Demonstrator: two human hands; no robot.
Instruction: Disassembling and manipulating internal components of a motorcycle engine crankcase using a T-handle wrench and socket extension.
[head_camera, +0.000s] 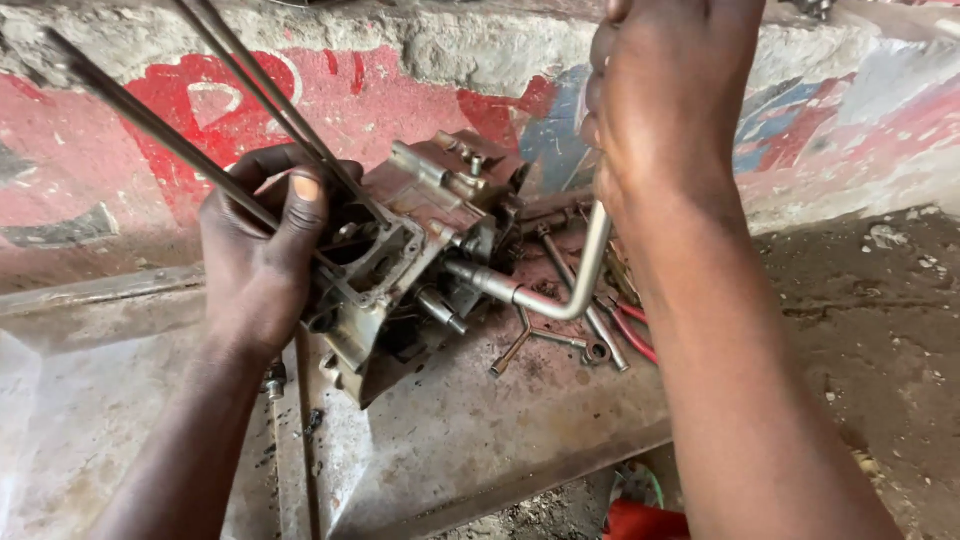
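A greasy metal engine block (400, 255) stands tilted on a worn metal sheet (470, 440). My left hand (262, 245) grips its left side, thumb over the top edge, beside long thin rods (150, 125) that rise from the block toward the upper left. My right hand (665, 95) is closed around the upper end of a bent L-shaped socket wrench (560, 295). The wrench's socket end sits on a fitting at the block's right side.
Loose spanners and a socket tool (590, 345) lie on the sheet behind the wrench, with red-handled pliers (632, 330) beside them. A painted red and blue concrete wall (400, 90) runs behind. Dirt ground (880, 320) lies to the right. A red object (640, 520) sits below the sheet's edge.
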